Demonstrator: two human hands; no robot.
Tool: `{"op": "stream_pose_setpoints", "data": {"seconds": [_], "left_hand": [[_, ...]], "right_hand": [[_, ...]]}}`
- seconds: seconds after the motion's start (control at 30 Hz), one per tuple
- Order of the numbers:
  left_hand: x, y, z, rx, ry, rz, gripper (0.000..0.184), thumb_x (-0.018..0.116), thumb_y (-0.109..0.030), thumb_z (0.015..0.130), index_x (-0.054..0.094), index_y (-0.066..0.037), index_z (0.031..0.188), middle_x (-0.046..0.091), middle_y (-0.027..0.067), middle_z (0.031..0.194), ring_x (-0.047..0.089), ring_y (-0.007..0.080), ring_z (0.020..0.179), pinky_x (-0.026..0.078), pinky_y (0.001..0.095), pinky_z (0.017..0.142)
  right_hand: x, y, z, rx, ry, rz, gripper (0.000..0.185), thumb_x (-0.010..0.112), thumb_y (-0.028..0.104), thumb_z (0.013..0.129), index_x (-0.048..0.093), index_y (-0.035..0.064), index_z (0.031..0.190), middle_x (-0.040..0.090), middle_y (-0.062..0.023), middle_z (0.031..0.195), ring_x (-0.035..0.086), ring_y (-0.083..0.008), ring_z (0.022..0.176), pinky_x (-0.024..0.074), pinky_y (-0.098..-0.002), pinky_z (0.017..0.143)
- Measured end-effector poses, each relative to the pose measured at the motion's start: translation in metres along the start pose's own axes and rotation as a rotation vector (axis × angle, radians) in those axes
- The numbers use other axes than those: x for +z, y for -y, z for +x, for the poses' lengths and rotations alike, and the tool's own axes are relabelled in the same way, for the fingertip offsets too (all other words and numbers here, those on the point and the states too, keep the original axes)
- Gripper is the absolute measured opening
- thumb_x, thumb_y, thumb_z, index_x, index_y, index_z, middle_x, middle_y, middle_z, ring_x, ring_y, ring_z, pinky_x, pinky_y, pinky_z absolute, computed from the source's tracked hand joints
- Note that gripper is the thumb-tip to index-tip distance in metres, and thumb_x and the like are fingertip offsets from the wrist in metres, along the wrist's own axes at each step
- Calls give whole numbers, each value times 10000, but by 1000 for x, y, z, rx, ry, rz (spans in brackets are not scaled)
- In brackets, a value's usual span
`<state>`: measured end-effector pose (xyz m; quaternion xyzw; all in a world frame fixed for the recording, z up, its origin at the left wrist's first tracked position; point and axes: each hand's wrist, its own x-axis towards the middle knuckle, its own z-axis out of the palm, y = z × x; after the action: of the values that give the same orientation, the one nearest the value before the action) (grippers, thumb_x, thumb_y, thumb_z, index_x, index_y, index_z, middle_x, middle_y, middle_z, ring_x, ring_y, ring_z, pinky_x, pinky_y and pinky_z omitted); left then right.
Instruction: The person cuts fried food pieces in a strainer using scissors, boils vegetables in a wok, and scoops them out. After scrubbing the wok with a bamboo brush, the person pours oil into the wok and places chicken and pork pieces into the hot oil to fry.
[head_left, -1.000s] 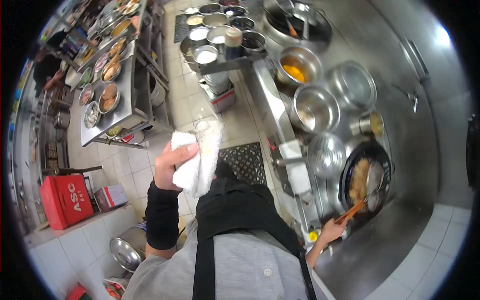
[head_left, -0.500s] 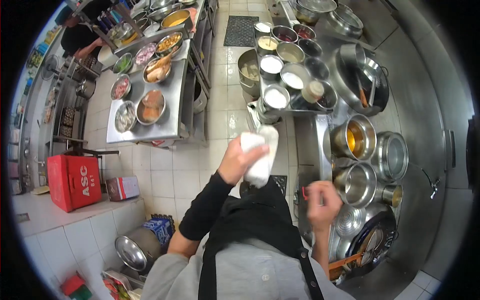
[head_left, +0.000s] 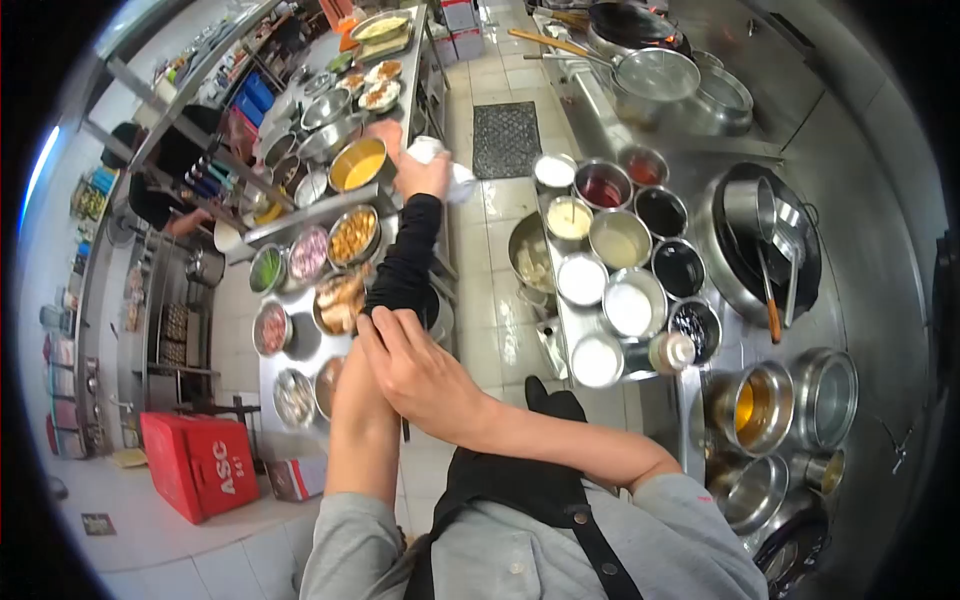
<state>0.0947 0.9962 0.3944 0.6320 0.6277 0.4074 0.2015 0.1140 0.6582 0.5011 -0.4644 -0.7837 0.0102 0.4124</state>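
Observation:
My left hand is stretched forward and closed on a bunched white cloth, beside the far end of the left counter. A black arm sleeve covers that forearm from the wrist down. Across my body reaches my right hand, its fingers pinching the lower edge of the sleeve. Just left of my left hand is a metal pot of yellow liquid. Below the sleeve, a bowl of pale poultry pieces is partly hidden by my arm.
Bowls of chopped onion and diced food stand on the left counter. To the right are several pots of sauces and white powder, plus a wok. A red box sits lower left; another person's arm shows beyond.
My left hand has moved forward and left with the white cloth. My right hand has come across from the right side onto the sleeve. The view has shifted.

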Motion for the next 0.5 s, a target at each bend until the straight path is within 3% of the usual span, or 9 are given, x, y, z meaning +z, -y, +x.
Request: {"op": "stream_pose_setpoints", "data": {"seconds": [0.1, 0.13, 0.27, 0.33, 0.37, 0.43, 0.47, 0.5], "left_hand": [[-29, -25, 44, 88, -25, 134, 582, 741, -292, 749, 634, 14, 1233, 696, 291, 1129, 666, 443, 1094, 526, 474, 953], [-21, -13, 69, 131, -46, 192, 575, 731, -292, 762, 611, 16, 1233, 680, 303, 1134, 649, 459, 1104, 520, 484, 953], [-10, 14, 155, 305, 14, 468, 524, 734, -317, 808, 535, 7, 1168, 625, 297, 1146, 614, 493, 1089, 498, 525, 951], [-1, 52, 224, 407, 10, 521, 544, 740, -342, 825, 518, -2, 1187, 609, 287, 1157, 615, 489, 1087, 501, 538, 942], [-3, 67, 261, 368, -7, 451, 523, 732, -350, 832, 539, 0, 1169, 639, 286, 1167, 623, 484, 1107, 508, 534, 949], [-19, 69, 328, 12, -112, 405, 647, 770, -420, 754, 655, 43, 1190, 681, 287, 1211, 648, 452, 1147, 512, 501, 982], [-18, 115, 402, -125, -89, 389, 703, 782, -471, 704, 710, 79, 1136, 694, 305, 1175, 674, 426, 1116, 515, 484, 968], [-31, 113, 421, -279, -199, 92, 702, 775, -492, 690, 731, 114, 1044, 710, 325, 1106, 695, 425, 1067, 507, 474, 956]], "right_hand": [[29, -30, 78, -51, 163, -126, 348, 644, 94, 770, 685, -109, 1050, 585, -202, 1053, 553, -279, 967, 515, -338, 862], [43, -45, 102, -72, 17, -142, 235, 650, 134, 759, 716, -53, 884, 599, -171, 954, 555, -263, 925, 496, -324, 769], [88, -91, 185, -506, -306, 149, 237, 662, 193, 720, 675, -36, 780, 582, -144, 858, 560, -263, 833, 458, -352, 688], [98, -105, 203, -623, -344, 283, 216, 680, 162, 743, 655, -50, 777, 590, -158, 860, 567, -273, 799, 469, -378, 667], [100, -114, 208, -686, -348, 354, 209, 690, 146, 754, 645, -56, 776, 594, -165, 861, 570, -278, 782, 475, -391, 656], [112, -139, 218, -659, -465, 463, 128, 692, 27, 790, 617, -73, 766, 612, -185, 871, 594, -307, 776, 504, -428, 639], [114, -150, 221, -606, -443, 511, 86, 671, -21, 793, 613, -77, 763, 616, -195, 877, 605, -314, 781, 517, -432, 642], [117, -159, 222, -545, -419, 560, 56, 650, -70, 796, 608, -80, 760, 619, -206, 883, 616, -321, 787, 529, -436, 644]]}}
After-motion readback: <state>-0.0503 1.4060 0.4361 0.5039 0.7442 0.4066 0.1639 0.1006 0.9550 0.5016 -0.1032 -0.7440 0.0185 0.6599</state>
